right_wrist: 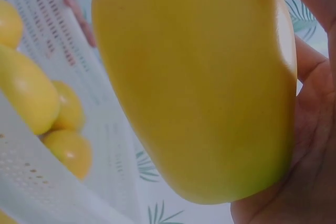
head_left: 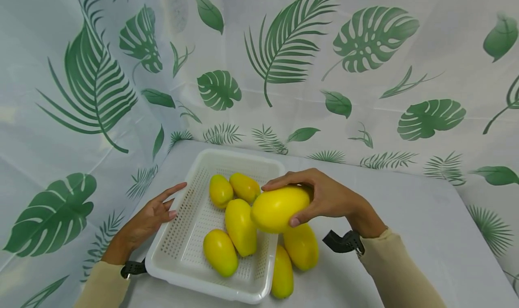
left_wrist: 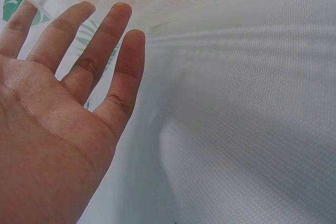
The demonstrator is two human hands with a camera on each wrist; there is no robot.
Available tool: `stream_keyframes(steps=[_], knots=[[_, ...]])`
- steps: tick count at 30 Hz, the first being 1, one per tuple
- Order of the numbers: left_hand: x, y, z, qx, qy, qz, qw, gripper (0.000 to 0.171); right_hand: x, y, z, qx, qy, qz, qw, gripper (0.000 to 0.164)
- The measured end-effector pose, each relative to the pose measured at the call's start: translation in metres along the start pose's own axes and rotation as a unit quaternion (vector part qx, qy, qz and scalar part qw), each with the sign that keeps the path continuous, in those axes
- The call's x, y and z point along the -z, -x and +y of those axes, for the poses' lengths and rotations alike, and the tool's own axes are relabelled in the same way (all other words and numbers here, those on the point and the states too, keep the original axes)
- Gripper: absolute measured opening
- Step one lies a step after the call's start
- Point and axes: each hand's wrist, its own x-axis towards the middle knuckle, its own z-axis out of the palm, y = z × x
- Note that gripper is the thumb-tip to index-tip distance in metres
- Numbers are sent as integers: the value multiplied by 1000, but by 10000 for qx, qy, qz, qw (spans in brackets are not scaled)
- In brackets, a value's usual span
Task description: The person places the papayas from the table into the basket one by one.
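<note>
A yellow mango (head_left: 279, 209) is gripped in my right hand (head_left: 330, 197), held above the right rim of a white perforated plastic basket (head_left: 190, 249). In the right wrist view that mango (right_wrist: 199, 87) fills the middle, greenish at its lower end. Several mangoes lie inside the basket, among them one near its front (head_left: 220, 252) and a longer one (head_left: 241, 227) beside it. My left hand (head_left: 147, 220) is at the basket's left side, thumb and fingers apart. The left wrist view shows its fingers (left_wrist: 128, 69) extended beside the basket wall.
Two more mangoes, one nearer (head_left: 282, 274) and one farther (head_left: 302, 247), lie on the white table (head_left: 405, 209) against the basket's right side. A white sheet printed with green leaves (head_left: 284, 110) hangs behind the table and along the left.
</note>
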Motion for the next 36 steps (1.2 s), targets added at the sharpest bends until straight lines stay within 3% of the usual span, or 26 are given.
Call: stream_keyframes(steps=[19,36], knots=[[-1,-1,1,-31,75,-50,10000,73,-6,-19,-2,104,-86,-211,9997,67],[-3,0,2,26,-44,99,9999,74,-15,-41,-5,125,-96,-450,9989,67]])
